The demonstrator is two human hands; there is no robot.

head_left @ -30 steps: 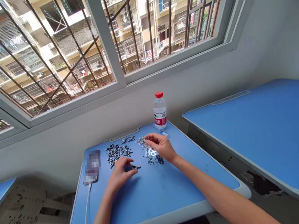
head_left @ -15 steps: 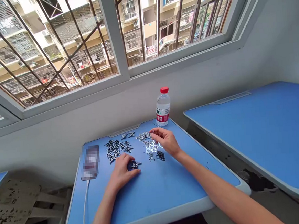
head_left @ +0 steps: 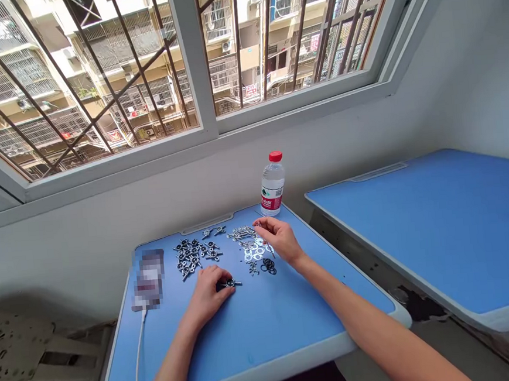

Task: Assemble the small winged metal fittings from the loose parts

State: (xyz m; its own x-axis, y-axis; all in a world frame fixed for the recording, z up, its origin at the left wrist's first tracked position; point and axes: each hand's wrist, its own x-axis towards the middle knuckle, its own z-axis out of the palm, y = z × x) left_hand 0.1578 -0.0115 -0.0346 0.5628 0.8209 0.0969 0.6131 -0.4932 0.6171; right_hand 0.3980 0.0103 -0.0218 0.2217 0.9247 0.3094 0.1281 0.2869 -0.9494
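At a blue desk (head_left: 266, 342), a person's left hand (head_left: 209, 285) curls about a small metal part (head_left: 230, 283) well in front of a red-capped bottle (head_left: 272, 186); whether it grips is unclear. Apart from it and nearer the bottle, the right hand (head_left: 278, 241) pinches a slim tool (head_left: 270, 250). Similar parts (head_left: 193, 261) cluster to the bottle's left.

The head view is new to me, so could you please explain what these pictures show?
There is no machine here: a person works bare-handed, and one camera on their head, looking forward and down, takes every picture. On the blue table lie metal parts, small silver pieces, flat plates, black rings and a phone with a cable; a bottle stands near the far edge. The left hand curls around another part; how firmly is unclear. The right hand pinches a slim object, partly hidden.
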